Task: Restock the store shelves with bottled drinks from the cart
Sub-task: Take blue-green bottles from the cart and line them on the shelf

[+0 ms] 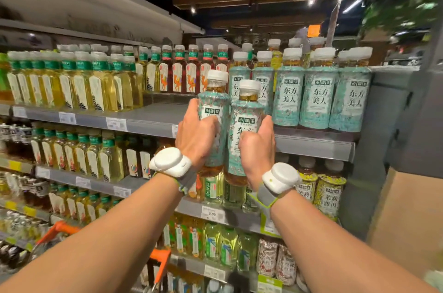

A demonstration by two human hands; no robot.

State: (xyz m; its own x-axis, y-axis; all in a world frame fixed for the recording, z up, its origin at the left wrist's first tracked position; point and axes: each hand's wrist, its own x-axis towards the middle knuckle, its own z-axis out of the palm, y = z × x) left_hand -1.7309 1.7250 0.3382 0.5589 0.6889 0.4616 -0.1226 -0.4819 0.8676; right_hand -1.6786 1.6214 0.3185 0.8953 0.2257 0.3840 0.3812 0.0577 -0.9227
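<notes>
My left hand (195, 135) grips a tea bottle (214, 100) with a teal label and white cap, held upright. My right hand (257, 146) grips a second, identical teal bottle (245, 129) right beside it, the two bottles touching. Both are raised in front of the top shelf (153, 116), level with a bare grey gap on it. To the right of that gap stands a row of matching teal bottles (318, 98). Each wrist carries a white device on a grey strap.
Left of the gap stand yellow-tea bottles (79, 84) and red-labelled bottles (178, 72) further back. Lower shelves are packed with drinks behind price tags. An orange cart handle (60, 228) shows at the lower left. A grey shelf end panel (374, 148) and a cardboard box (407, 216) are on the right.
</notes>
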